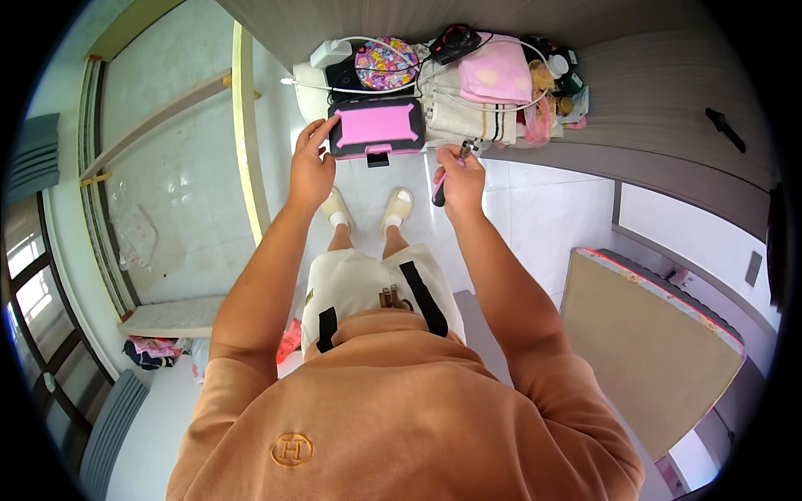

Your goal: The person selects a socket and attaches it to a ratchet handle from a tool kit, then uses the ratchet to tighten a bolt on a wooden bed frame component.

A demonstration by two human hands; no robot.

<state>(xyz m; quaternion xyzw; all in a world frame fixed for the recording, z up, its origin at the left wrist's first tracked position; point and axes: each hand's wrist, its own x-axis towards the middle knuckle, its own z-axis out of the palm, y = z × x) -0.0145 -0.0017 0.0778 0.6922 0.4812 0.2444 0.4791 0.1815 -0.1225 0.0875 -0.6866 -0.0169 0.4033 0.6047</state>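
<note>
1. Gripping a pink-and-black hand tool [439, 194], the person's right hand [464, 179] is closed around its handle, with the metal head [469, 148] sticking out on the far side of the fist. The exact kind of tool is too small to tell.

2. Resting at the left edge of a pink-and-black case [378, 125], the left hand [312, 175] has its fingers loosely stretched and seems to touch the side without wrapping around it.

3. The case lies flat at the near edge of the shelf [555, 164], lid down, with a black tab [378, 159] at the middle of its near side; whether it is fastened cannot be told.

4. The case looks like stiff plastic, probably fairly heavy if loaded. Both short sides should give a steady hold, and the dark corners likely grip better than the smooth pink lid.

5. The tool looks rigid and light enough for one hand; the handle is the natural hold, the metal likely slicker.

6. Right of the case lies a striped towel [468, 122], soft and easily dragged; beyond the case sits a flowered pouch [387, 63].
</note>
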